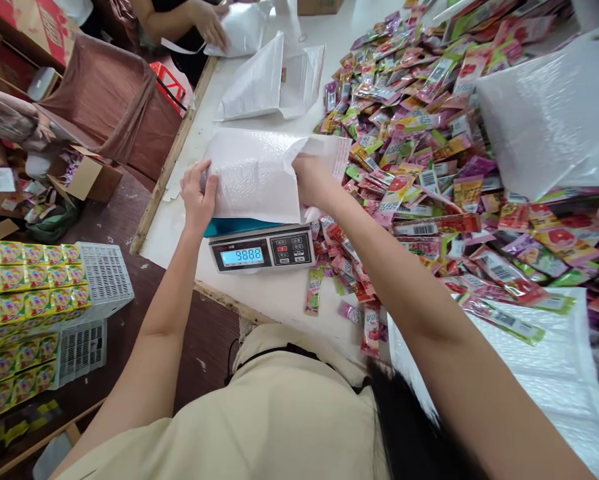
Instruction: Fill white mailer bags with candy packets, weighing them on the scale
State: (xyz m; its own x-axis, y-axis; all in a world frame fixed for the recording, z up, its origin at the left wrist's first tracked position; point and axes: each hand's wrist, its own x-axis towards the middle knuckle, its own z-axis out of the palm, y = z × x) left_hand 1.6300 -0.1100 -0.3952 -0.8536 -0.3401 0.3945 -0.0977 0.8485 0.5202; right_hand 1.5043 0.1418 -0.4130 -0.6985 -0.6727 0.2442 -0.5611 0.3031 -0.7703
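The left hand point(199, 197) holds the left end of a white bubble mailer point(256, 177), with its thumb and fingers at the edge. The right hand point(312, 183) reaches into the mailer's open mouth. Its fingers are hidden in there, so I cannot tell if they hold anything. The mailer lies on its side on top of a digital scale point(254, 250), and the scale's little screen glows blue. The scale sits on a white table point(179, 220), near the edge. Just right of it is a big, messy pile of bright snack packets point(414, 147). A large bubble mailer point(554, 120) lies on the pile. Past the scale, one more mailer point(252, 83) sits with its mouth open. At the far side, another person's hand point(206, 23) touches a puffy white mailer point(242, 30).
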